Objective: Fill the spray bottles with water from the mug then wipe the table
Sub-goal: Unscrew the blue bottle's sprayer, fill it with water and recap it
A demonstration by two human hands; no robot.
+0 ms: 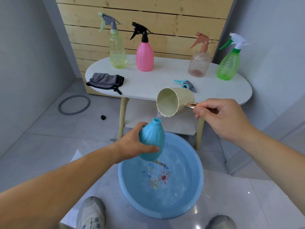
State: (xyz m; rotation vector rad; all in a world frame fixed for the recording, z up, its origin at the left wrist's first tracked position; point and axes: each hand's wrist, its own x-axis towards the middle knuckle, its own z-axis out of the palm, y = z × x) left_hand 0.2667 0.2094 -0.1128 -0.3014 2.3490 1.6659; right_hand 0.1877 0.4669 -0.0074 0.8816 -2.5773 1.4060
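My left hand (138, 144) grips an uncapped blue spray bottle (152, 138), held tilted above a blue basin (194, 166) of water on the floor. My right hand (219, 116) pinches the gold handle of a cream mug (173, 101), tipped on its side just above and right of the bottle's open neck. The blue bottle's spray head (185, 84) lies on the white oval table (165, 80). A yellow-green bottle (117, 52), a pink bottle (144, 55), a peach bottle (198, 63) and a green bottle (228, 65) stand capped on the table. A grey cloth (105, 80) lies at its left end.
The table has wooden legs and a lower shelf (165, 126), and stands against a wooden slat wall (148, 22). A grey ring (74, 104) and a small black object (103, 117) lie on the tiled floor to the left. My shoes (91, 212) flank the basin's near edge.
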